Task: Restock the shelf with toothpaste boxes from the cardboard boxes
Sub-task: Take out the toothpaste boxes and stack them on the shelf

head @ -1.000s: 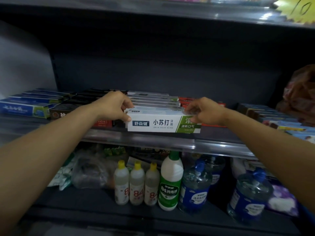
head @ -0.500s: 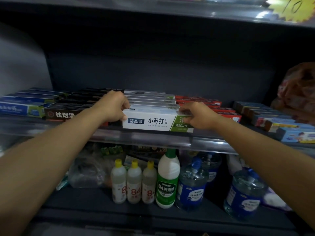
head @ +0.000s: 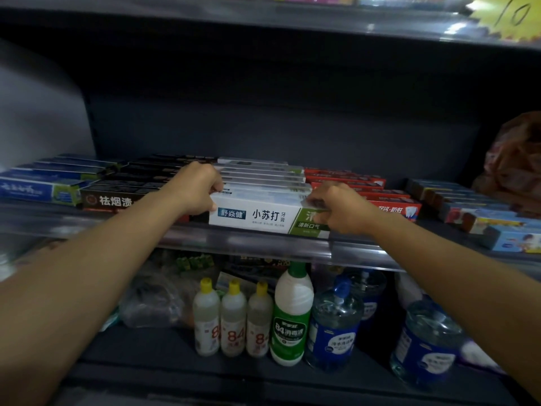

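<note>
A white and green toothpaste box stands at the front of the middle shelf, ahead of a row of like white boxes. My left hand grips its left end, fingers curled over the top edge. My right hand grips its right end, covering part of the green panel. Black toothpaste boxes lie to the left and red ones to the right. No cardboard box is in view.
Blue boxes fill the shelf's far left, colourful boxes its right, beside a brown plastic bag. Below stand small yellow-capped bottles, a green disinfectant bottle and blue water jugs. A yellow price tag hangs above.
The white and green box, held in both hands, came down from its raised position and sits at the shelf's front edge. The hands stay on its two ends.
</note>
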`<state>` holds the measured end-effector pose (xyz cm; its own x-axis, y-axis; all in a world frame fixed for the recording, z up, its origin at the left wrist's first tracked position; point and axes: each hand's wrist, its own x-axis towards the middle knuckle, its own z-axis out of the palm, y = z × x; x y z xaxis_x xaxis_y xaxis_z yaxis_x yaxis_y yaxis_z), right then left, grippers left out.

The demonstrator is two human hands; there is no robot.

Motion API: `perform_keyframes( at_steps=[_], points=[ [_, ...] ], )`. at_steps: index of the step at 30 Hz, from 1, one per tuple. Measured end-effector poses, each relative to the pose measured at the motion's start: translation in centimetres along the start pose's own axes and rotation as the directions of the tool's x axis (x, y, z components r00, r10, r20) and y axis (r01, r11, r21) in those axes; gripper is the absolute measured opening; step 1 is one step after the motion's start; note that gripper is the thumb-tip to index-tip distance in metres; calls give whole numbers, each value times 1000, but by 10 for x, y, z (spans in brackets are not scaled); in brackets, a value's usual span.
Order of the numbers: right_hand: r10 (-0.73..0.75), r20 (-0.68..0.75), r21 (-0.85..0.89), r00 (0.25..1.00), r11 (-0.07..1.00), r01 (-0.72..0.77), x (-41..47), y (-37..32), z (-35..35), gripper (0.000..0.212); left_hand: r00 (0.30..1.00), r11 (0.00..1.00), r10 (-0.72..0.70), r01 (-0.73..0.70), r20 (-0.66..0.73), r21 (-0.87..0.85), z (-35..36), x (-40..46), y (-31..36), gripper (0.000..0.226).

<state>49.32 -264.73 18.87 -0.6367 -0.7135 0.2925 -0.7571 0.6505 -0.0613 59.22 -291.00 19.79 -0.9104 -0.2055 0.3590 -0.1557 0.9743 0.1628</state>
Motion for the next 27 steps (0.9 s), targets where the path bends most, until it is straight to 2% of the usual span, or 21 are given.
perform_keyframes(
  at_steps=[2, 4, 5, 9, 14, 19, 24, 27],
  points=[
    [-4, -5, 3, 1000, 1000, 4, -1, 0, 0, 39, 1000, 1000, 5, -5, 5, 13, 0, -1, 2, 45],
    [-9, -1, -6, 1000, 1000, 9, -1, 0, -1, 41, 1000, 998, 24, -25, 14, 63, 0, -2, 4, 20],
    [-8, 6, -11, 1000, 1000, 8, -2, 0, -1, 43, 999, 994, 34, -36, 25, 104, 0, -3, 5, 16],
    [-9, 21, -34, 1000, 999, 10, -3, 1, -1, 48, 997, 969, 58, -67, 44, 236, 1, -2, 6, 38],
    [-43, 0, -70, 999, 997, 43, -3, -3, 1, 45, 990, 931, 123, -139, 68, 338, 8, 0, 7, 32],
    [-60, -4, -110, 998, 992, 59, -4, -3, 3, 48, 984, 906, 114, -159, 136, 392, 5, -1, 8, 44],
    [-56, 55, -104, 997, 993, 61, -5, -4, -4, 55, 984, 939, 35, -92, 173, 332, -4, -5, 17, 45],
    [-62, 88, -126, 994, 989, 73, 0, -2, -12, 48, 987, 954, 49, -92, 154, 285, -13, -4, 19, 35]
  ],
)
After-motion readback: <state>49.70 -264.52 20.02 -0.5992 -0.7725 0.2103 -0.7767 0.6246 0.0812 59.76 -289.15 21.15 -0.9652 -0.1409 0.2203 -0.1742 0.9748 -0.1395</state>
